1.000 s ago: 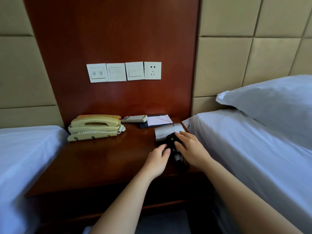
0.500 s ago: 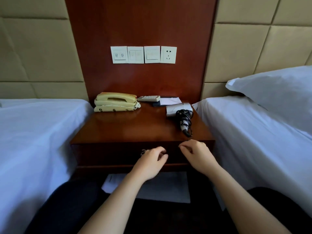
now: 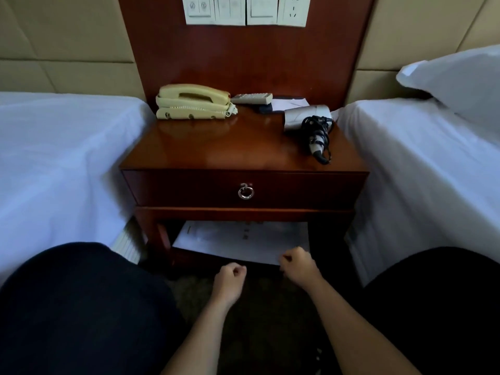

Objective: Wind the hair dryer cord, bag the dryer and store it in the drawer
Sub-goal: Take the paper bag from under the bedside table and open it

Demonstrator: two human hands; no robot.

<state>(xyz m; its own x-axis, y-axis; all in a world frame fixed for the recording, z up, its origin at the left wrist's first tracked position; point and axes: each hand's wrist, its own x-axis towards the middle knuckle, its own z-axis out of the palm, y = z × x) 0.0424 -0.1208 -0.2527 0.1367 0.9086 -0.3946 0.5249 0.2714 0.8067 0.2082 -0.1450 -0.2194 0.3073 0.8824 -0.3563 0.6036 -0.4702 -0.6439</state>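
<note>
Hair dryer point(image 3: 308, 118) comes late in a largest-to-smallest pass, so the beds lead. Two beds flank the scene, each draped in smooth white sheet: the left bed point(image 3: 62, 147) and the right bed point(image 3: 422, 158), the latter carrying a plump white pillow point(image 3: 460, 77) at its head. Behind them runs a padded beige wall panel point(image 3: 59, 36) with stitched seams, split by a glossy reddish wood headboard point(image 3: 249, 58) bearing a row of white switch plates point(image 3: 246, 9).

Between the beds stands the nightstand, its polished wooden surface point(image 3: 230, 144) rectangular and reflective. Under the top sits a closed drawer point(image 3: 297, 189) with a small metal ring pull point(image 3: 246, 192). On the shelf below lies a flat white sheet of paper point(image 3: 240, 242).

At the back left of the surface rests a cream plastic telephone point(image 3: 193, 102) with a coiled cord. Just right of it lies a slim grey remote point(image 3: 251, 98), beside a white notepad point(image 3: 289, 103).

The dryer lies at the right edge of the surface, silver barrel toward the wall, handle toward the drawer front, with the black cord point(image 3: 316, 125) wound in loops around the handle.

Low in front, both bare forearms reach forward. The left hand point(image 3: 230, 277) is curled into a loose fist, holding nothing. The right hand point(image 3: 297, 263) is likewise curled with fingers tucked, empty, in front of the paper's near edge.
</note>
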